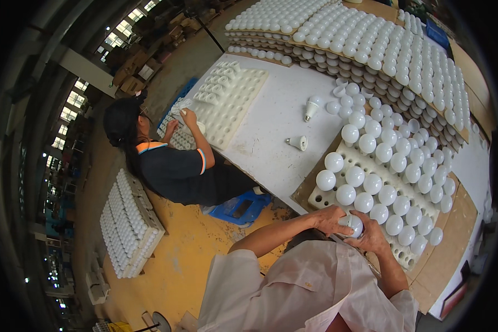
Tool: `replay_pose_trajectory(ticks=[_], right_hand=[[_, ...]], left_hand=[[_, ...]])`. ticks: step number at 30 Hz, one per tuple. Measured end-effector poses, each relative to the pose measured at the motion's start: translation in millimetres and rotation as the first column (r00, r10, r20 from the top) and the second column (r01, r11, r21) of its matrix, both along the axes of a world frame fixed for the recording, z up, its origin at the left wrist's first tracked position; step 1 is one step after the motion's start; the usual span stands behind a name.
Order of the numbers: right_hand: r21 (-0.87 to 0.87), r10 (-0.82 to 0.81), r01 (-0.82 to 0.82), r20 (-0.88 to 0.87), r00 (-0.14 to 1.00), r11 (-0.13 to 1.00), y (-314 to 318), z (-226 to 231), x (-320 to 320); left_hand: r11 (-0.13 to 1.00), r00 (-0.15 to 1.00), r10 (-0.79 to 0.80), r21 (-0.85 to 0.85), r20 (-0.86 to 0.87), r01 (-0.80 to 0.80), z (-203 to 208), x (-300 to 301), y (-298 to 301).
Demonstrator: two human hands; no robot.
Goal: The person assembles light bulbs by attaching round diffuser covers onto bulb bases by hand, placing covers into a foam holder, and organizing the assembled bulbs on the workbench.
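Observation:
My left hand (330, 220) and my right hand (372, 237) are closed round a white light bulb (353, 224) from both sides, close to my body. The fingers hide part of the bulb and its base. It is held just at the near edge of a pale tray (318, 197) with round holes. Several rows of white bulbs (354, 176) stand in that tray with their domes up. Beyond it on the table, one bulb with its base (312, 108) lies on its side. A white bulb base (297, 143) without a dome lies nearer.
Loose white domes (346, 100) lie behind the tray. Stacked boards of bulbs (371, 47) rise at the back right. Across the table's left end a co-worker (171, 163) handles parts at another holed tray (239, 105). A blue stool (240, 207) and stacked bulb trays (130, 227) stand on the floor.

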State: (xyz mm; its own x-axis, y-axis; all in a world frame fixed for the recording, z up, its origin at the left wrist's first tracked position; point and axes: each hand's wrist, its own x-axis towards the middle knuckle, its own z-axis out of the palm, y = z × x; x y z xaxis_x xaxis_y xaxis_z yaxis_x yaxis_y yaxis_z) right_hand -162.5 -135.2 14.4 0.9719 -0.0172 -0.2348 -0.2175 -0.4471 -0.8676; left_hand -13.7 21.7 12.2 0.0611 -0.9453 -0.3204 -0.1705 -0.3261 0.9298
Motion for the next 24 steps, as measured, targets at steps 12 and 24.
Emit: replay_pose_trajectory(ticks=[12, 24], right_hand=[[-0.013, 0.014, -0.007, 0.573, 0.820, 1.000, 20, -25, 33], [0.125, -0.139, 0.087, 0.500, 0.855, 0.988, 17, -36, 7]], left_hand=[[0.984, 0.897, 0.141, 0.157, -0.418, -0.081, -33, 12, 10], [0.987, 1.000, 0.017, 0.157, 0.014, -0.019, -15, -12, -10]])
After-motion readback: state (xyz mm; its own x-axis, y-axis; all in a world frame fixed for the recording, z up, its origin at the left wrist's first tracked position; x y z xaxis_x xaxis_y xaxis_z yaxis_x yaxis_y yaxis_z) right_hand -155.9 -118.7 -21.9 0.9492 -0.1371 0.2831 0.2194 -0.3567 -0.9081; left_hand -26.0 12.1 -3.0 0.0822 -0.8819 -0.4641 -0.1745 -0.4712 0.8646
